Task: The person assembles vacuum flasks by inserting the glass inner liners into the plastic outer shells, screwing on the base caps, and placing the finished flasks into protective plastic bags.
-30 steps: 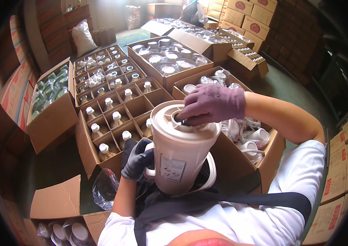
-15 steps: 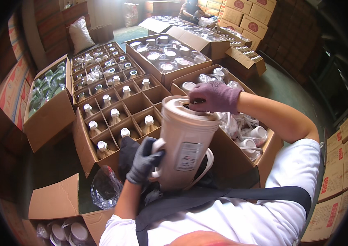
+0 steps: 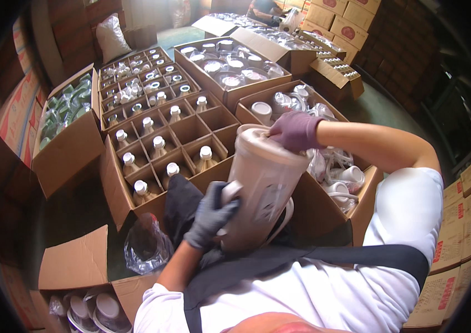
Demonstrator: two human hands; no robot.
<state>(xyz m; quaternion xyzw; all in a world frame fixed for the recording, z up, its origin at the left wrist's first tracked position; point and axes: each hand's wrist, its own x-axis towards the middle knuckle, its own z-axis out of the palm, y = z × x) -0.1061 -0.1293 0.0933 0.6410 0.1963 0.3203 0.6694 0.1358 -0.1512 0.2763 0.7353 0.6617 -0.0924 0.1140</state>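
Jug (image 3: 266,186), beige, lidded: sits just off centre toward 4 o'clock, in front of the apron, top leaning to 1 o'clock. 2 hands, both on it. Left hand (image 3: 210,213), grey glove, at the jug's 8 o'clock, fingers curled round the side handle (image 3: 232,190). Right hand (image 3: 296,132), purple glove, at its 1 o'clock, bent over the lid (image 3: 255,137); fingertips hidden, can't tell if they pinch or only press.

Handling guess: stiff, probably plastic, fairly light if empty; contents not visible. Smooth wall likely slips under gloves; may scuff or crack if dropped. Best hold: side handle plus 1 hand on the lid rim. Pale loop (image 3: 287,220) at 4 o'clock might swing or snag. Don't lift by lid alone; can't tell if it's locked. Divided carton (image 3: 115,191) at 10 o'clock, near; knock risk.
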